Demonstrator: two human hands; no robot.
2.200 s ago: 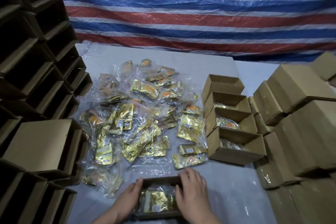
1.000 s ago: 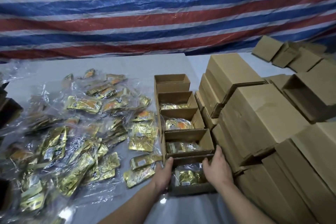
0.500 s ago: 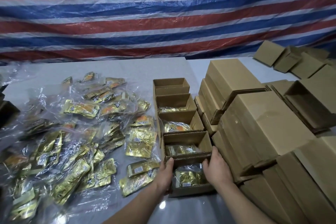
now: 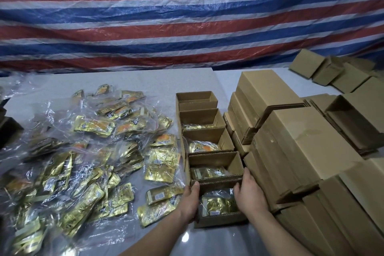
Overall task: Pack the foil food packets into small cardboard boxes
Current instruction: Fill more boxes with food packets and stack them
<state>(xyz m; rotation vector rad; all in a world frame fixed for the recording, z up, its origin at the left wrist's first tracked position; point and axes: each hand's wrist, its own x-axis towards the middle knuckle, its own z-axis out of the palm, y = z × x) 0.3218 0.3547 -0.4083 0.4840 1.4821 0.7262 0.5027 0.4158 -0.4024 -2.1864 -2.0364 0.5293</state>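
Open cardboard box (image 4: 221, 218) holds gold foil packet (image 4: 219, 203), upright.

Both hands, left (image 4: 190, 201) and right (image 4: 250, 194), apparently clasp the nearest filled box (image 4: 221, 217).

Gold foil packets (image 4: 93, 127); brown cardboard boxes (image 4: 209, 160); red, white, blue striped tarp (image 4: 187, 27); grey table (image 4: 145, 81).
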